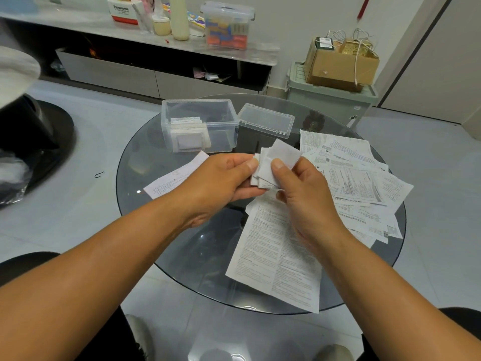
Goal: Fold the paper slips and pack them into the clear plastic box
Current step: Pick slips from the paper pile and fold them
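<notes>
- Near the centre of the frame, both hands hold 1 folded paper slip (276, 162) up above the round glass table (161, 230)
- The left hand (223, 178) pinches the slip's left edge, thumb on top and fingers curled beneath it
- The right hand (302, 188) pinches the slip from the right, its thumb pressed on the white face near the middle; the slip's upper corner sticks out above that thumb
- The clear plastic box (199, 125) stands open on the table just above the hands, with a stack of folded slips (188, 134) lying in its left part
- The box's lid (265, 123) rests on the table just right of the box
- A loose pile of unfolded printed slips (356, 178) spreads at the right of the table, beside the right hand
- 1 long printed sheet (276, 256) lies below the hands, partly under the right wrist
- Another slip (171, 178) lies flat to the left, partly hidden by the left hand
</notes>
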Demonstrator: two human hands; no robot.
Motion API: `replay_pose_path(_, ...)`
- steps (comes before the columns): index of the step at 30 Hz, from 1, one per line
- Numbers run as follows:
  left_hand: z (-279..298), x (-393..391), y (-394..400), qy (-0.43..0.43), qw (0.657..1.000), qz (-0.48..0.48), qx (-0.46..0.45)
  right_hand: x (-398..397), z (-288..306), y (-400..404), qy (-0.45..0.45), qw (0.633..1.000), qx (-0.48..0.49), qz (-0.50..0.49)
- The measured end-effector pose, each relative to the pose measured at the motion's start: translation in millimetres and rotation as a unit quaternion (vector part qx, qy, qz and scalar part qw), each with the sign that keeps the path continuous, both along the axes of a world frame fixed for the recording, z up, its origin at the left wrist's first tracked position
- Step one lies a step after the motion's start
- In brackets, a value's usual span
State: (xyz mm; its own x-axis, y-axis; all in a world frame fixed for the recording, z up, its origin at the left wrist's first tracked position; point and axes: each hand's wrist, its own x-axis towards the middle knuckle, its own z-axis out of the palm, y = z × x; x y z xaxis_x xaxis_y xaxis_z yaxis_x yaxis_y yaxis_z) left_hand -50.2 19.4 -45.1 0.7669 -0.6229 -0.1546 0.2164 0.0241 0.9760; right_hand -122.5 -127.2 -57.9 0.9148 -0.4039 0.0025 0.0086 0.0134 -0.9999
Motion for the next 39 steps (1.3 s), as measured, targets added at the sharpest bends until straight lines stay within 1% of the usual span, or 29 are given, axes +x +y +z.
replay_pose_path(2,-1,-4,-2,-0.034,0.999,-0.014,0.035,-1,-2,3,-0.02,0.997,-0.071,0.0)
replay_pose_path(4,-4,-6,-2,-0.092,0.993,-0.018,0.074,-1,-5,5,-0.033,0.993,-0.117,-0.004)
replay_pose_path(5,-5,-7,-2,-0.123,0.988,-0.019,0.09,0,-6,6,-0.038,0.992,-0.122,-0.007)
replay_pose_path(7,-5,-7,-2,-0.176,0.977,-0.003,0.117,1,-6,6,-0.035,0.995,-0.095,-0.018)
replay_pose_path(9,-1,-1,3,-0.218,0.964,0.046,0.144,2,-6,5,-0.027,0.996,-0.079,-0.025)
replay_pose_path(10,0,7,9,-0.245,0.951,0.082,0.172,3,-6,4,-0.023,0.996,-0.082,-0.028)
replay_pose_path(11,2,17,17,-0.286,0.923,0.118,0.228,3,-6,4,-0.016,0.996,-0.087,-0.029)
replay_pose_path(12,5,28,28,-0.332,0.879,0.142,0.312,3,-6,4,-0.009,0.995,-0.093,-0.029)
replay_pose_path(13,7,38,39,-0.361,0.826,0.154,0.404,3,-6,4,-0.003,0.995,-0.096,-0.028)
replay_pose_path(14,10,45,50,-0.363,0.779,0.153,0.487,3,-7,3,-0.001,0.995,-0.095,-0.026)
replay_pose_path(15,12,50,59,-0.346,0.744,0.142,0.553,3,-7,4,0.0,0.995,-0.094,-0.023)
replay_pose_path(16,14,52,65,-0.321,0.724,0.122,0.598,4,-8,4,0.0,0.995,-0.093,-0.021)
replay_pose_path(17,15,52,68,-0.297,0.716,0.101,0.623,4,-8,4,0.001,0.996,-0.092,-0.02)
replay_pose_path(19,14,52,70,-0.263,0.726,0.072,0.632,4,-9,6,0.008,0.995,-0.095,-0.017)
replay_pose_path(22,15,53,70,-0.24,0.755,0.055,0.607,4,-9,9,0.01,0.995,-0.097,-0.015)
replay_pose_path(25,14,54,66,-0.232,0.776,0.039,0.585,3,-10,9,0.014,0.996,-0.092,-0.013)
replay_pose_path(27,10,53,64,-0.243,0.795,0.04,0.555,2,-10,9,0.019,0.996,-0.086,-0.009)
replay_pose_path(29,7,52,62,-0.255,0.831,0.05,0.492,2,-9,8,0.02,0.997,-0.078,-0.006)
replay_pose_path(31,9,49,57,-0.228,0.892,0.054,0.388,2,-9,4,0.025,0.998,-0.06,-0.01)
replay_pose_path(33,13,44,51,-0.151,0.95,0.042,0.271,4,-9,2,0.038,0.999,-0.018,-0.017)
replay_pose_path(34,15,41,48,-0.112,0.967,0.038,0.227,4,-8,2,0.042,0.999,0.017,-0.018)
replay_pose_path(35,16,37,45,-0.094,0.975,0.036,0.199,5,-7,2,0.041,0.997,0.059,-0.016)
replay_pose_path(36,17,33,42,-0.096,0.978,0.033,0.181,6,-6,2,0.037,0.994,0.105,-0.012)
replay_pose_path(39,16,21,34,-0.146,0.975,0.037,0.16,6,2,3,0.025,0.971,0.238,0.017)
